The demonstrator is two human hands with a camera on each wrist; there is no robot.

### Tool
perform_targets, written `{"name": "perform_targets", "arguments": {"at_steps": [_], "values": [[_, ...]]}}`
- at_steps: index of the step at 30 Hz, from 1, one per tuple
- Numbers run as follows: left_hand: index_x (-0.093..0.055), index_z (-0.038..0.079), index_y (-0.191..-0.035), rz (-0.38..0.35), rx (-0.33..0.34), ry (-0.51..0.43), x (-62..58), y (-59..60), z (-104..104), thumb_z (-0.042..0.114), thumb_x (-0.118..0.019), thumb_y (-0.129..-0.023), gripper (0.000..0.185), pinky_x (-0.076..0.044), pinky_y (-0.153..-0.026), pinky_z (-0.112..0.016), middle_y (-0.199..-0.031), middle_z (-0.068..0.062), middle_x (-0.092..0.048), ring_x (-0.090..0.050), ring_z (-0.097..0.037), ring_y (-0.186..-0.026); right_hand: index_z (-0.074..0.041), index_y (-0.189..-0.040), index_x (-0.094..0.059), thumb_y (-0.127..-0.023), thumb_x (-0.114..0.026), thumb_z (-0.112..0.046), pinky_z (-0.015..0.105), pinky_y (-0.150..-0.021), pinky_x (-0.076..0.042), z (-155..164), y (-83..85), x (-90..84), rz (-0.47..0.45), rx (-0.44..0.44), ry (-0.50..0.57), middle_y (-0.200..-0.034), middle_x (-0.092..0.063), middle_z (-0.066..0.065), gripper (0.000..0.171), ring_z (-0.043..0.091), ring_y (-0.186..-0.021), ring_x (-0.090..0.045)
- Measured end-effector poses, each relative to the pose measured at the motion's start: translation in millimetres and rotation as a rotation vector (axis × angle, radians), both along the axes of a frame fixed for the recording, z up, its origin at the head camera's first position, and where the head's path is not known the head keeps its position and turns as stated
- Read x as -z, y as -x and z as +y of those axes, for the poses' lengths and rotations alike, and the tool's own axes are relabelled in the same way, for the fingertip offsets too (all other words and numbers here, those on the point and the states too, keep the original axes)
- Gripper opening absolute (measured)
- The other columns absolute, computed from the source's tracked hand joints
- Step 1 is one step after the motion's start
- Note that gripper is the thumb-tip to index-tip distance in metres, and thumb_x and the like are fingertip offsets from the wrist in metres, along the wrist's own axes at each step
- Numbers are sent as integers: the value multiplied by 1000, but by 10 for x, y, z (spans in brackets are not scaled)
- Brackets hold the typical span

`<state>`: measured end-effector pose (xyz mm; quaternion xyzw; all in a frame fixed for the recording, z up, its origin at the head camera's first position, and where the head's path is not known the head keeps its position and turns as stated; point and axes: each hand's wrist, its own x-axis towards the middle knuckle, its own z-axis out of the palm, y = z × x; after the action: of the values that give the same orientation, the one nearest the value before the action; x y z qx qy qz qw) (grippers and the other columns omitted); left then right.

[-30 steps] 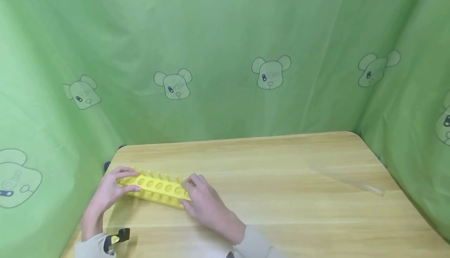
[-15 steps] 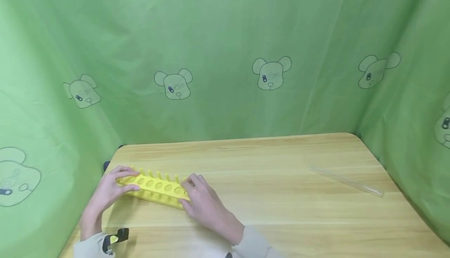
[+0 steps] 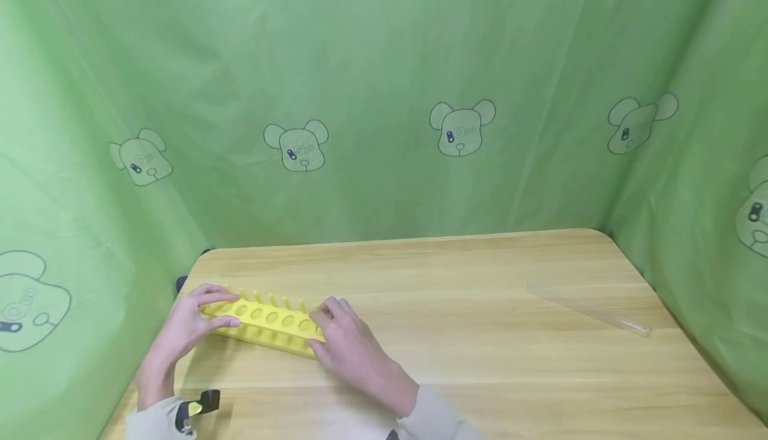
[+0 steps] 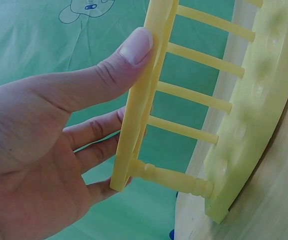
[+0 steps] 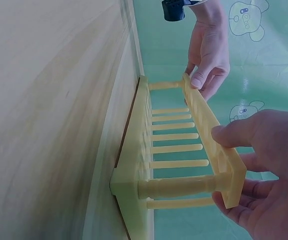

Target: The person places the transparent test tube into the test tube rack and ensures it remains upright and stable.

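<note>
Looking down from my head camera, I see the green curtain [image 3: 372, 60] with its printed bear faces wrapping the back and both sides of the scene. Below it lies the wooden table [image 3: 456, 360], pale and grained, filling the lower half of the view.

Next in size is the yellow test-tube rack [image 3: 264, 320], standing on the table near its left rear corner, well apart from everything else. Its upper plate has a row of round holes, and thin pegs rise along its far edge.

My left hand [image 3: 192, 327] holds the rack's left end: in the left wrist view the thumb [image 4: 128, 55] presses on the upper plate while the other fingers curl under it, so the plate is pinched between them. My right hand [image 3: 348, 347] grips the right end in the same way, the thumb [image 5: 234, 135] on top of the plate and the fingers beneath it, as the right wrist view shows.

A clear tube [image 3: 591, 310] lies flat on the table far to the right, near the curtain.

Smallest, a black clip with a yellow mark [image 3: 198, 408] sits at my left cuff.
</note>
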<state>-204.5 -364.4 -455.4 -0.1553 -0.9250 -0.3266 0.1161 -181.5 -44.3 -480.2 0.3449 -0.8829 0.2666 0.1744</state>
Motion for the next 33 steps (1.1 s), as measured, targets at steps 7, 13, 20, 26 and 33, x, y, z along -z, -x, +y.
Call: {"name": "perform_targets", "arguments": {"at_steps": [7, 13, 20, 26, 33], "values": [[-75, 2, -115, -35, -10, 9, 4, 2, 3, 17, -92, -73, 48, -38, -103, -71, -124, -23, -64, -56, -48, -119, 0, -126, -68, -91, -79, -22, 13, -84, -51, 31, -20, -20, -37, 0, -6, -118, -64, 7, 43, 14, -101, -56], [-75, 3, -116, -33, -1, 16, 0, 12, 16, 20, -92, -74, 48, -40, -101, -70, -124, -22, -65, -56, -46, -118, 1, -126, -69, -91, -79, -22, 13, -86, -52, 57, -8, -25, -40, 10, -13, -118, -63, 7, 43, 15, -103, -57], [-75, 2, -113, 3, 21, 6, 4, 19, 34, 14, -92, -72, 46, -42, -100, -69, -119, -21, -66, -59, -46, -114, 1, -127, -68, -91, -79, -21, 16, -86, -53, 90, 15, -27, -52, 13, -8, -118, -63, 7, 43, 16, -103, -57], [-75, 0, -113, -1, 24, 4, -9, 33, 66, 13, -92, -73, 46, -42, -102, -69, -117, -21, -67, -59, -46, -114, 0, -128, -68, -91, -79, -21, 15, -85, -53, 117, 37, -31, -49, 21, -8, -118, -63, 6, 43, 15, -102, -57], [-75, 0, -114, -23, 20, -9, -2, 33, 73, 14, -91, -74, 46, -40, -103, -69, -118, -20, -66, -58, -46, -115, 0, -129, -67, -92, -78, -21, 16, -87, -53, 143, 46, -28, -67, 15, -13, -119, -63, 6, 43, 15, -104, -56]]}}
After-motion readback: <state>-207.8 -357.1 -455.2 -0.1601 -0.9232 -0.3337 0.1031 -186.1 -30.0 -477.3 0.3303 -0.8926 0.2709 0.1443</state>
